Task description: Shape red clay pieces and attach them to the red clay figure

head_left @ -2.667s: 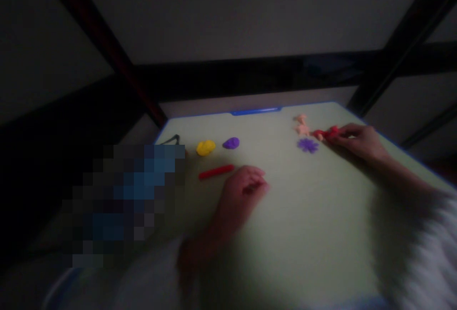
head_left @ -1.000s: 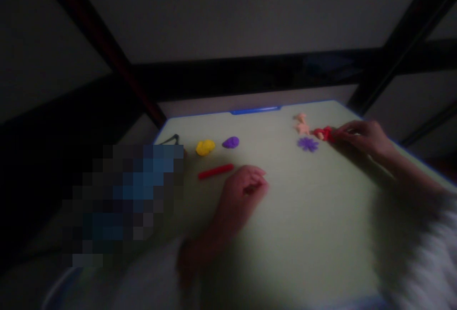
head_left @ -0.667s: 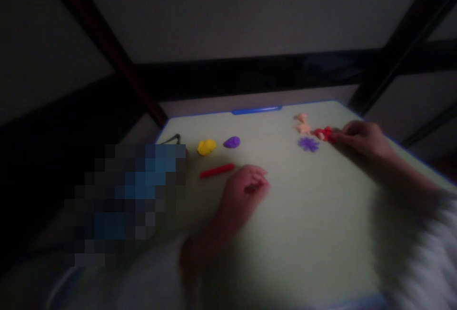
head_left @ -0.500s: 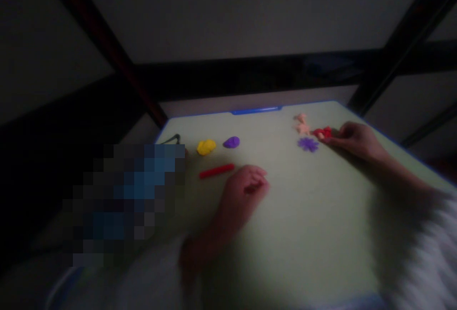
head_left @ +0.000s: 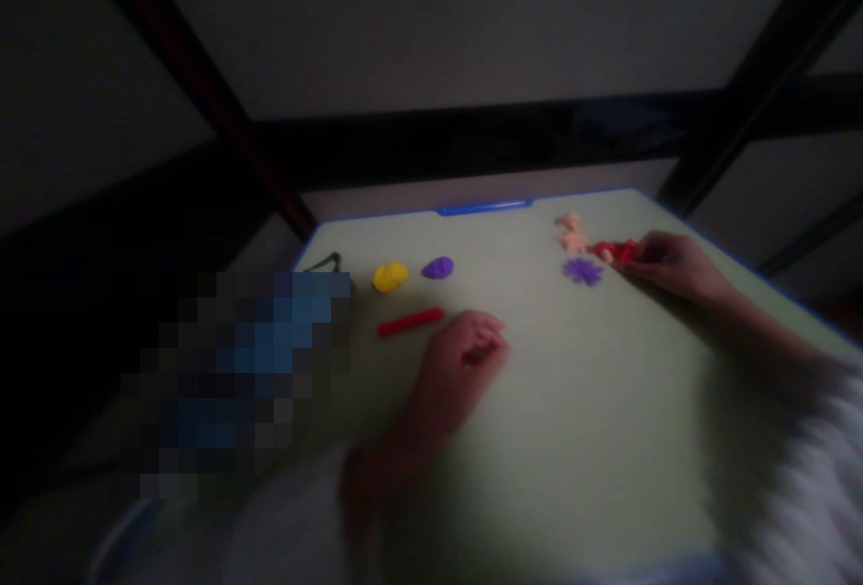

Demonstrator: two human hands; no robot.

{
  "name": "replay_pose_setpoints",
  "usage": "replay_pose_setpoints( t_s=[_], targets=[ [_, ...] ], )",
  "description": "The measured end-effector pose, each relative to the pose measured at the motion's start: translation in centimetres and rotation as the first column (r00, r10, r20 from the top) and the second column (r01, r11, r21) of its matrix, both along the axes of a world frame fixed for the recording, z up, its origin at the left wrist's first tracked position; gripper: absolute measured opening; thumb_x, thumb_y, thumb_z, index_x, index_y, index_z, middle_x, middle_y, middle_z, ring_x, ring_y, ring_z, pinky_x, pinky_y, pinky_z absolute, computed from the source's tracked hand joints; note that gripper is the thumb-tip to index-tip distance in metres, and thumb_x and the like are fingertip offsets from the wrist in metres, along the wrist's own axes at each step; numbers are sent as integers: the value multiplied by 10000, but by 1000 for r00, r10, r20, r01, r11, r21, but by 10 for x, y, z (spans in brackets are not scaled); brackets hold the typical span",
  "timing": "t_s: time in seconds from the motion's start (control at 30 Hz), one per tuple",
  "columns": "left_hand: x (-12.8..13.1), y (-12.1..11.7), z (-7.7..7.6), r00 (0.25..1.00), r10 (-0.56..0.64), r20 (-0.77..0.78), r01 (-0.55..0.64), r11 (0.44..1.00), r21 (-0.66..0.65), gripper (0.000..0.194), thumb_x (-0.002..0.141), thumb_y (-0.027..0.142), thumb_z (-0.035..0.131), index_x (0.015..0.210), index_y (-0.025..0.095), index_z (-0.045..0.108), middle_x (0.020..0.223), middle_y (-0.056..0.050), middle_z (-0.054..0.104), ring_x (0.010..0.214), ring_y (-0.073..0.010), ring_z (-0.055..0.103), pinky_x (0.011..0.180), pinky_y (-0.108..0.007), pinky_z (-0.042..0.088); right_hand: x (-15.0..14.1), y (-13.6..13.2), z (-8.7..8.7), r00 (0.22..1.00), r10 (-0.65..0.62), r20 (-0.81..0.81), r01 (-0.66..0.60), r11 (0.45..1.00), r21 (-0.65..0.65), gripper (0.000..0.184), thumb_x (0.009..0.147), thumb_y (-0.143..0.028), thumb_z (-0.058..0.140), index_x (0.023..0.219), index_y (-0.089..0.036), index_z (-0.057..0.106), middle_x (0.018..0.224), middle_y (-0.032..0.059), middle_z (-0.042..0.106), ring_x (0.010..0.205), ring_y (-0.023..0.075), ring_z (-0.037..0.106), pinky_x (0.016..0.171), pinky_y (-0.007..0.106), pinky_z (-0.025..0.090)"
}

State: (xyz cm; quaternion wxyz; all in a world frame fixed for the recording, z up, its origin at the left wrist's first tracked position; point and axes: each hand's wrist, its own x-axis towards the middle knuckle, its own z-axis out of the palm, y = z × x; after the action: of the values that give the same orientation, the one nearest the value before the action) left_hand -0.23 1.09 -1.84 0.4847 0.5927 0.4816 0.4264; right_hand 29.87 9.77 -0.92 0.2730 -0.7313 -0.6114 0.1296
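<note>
Soft shapes that look like modelling clay lie on a pale table. At the far right, my right hand (head_left: 674, 266) pinches the right end of a red clay piece (head_left: 621, 250), which has a small pale bit at its left side. Close by are a purple flower-like clay shape (head_left: 583, 271) and a pale peach clay figure (head_left: 573, 239). My left hand (head_left: 465, 360) rests near the middle with its fingers curled towards the thumb; no object shows in the hollow. Beside its knuckles lies a red clay stick (head_left: 410, 323).
Behind the red stick sit a yellow clay lump (head_left: 390, 277) and a purple clay drop (head_left: 438, 268). A dark thin looped object (head_left: 327, 261) and a blurred-out patch (head_left: 270, 351) are at left. The table (head_left: 573, 441) has a blue rim.
My right fingers have shifted slightly to the right and overlap the red clay's end, which now reaches further right and looks longer. My left hand has stayed in place.
</note>
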Motion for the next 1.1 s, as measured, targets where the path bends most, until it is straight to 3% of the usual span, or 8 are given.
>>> replay_pose_setpoints(
  t_s=[0.4,0.73,0.9,1.1],
  targets=[
    [0,-1,0,1000,8,11,-8,1000,-11,111,676,131,586,774,176,559,675,5,580,628,-111,553,592,-227,434,2,1,1,997,60,-54,-58,998,37,301,556,-401,709,630,-173,526,588,-1,549,564,130,482,540,262,350],
    [0,-2,1,1000,4,22,-4,1000,-22,135,665,138,596,790,148,548,670,12,572,626,-99,551,593,-214,428,7,-1,8,991,16,-132,-12,1000,29,314,532,-365,746,605,-181,502,572,-6,546,528,116,462,501,256,328],
    [0,-2,1,1000,8,14,-8,1000,-24,134,658,141,600,781,149,549,670,10,579,621,-100,553,592,-213,431,13,-1,7,982,-23,-187,36,997,64,234,647,-334,690,645,-172,521,571,13,550,527,119,463,490,256,332],
    [-3,-1,2,1000,-10,-29,10,1000,-5,76,696,162,564,770,144,556,667,3,578,596,-101,536,560,-213,416,12,-2,12,982,-39,-183,60,992,113,131,810,-222,471,761,-142,562,685,71,590,570,132,501,542,258,376]
  ],
)
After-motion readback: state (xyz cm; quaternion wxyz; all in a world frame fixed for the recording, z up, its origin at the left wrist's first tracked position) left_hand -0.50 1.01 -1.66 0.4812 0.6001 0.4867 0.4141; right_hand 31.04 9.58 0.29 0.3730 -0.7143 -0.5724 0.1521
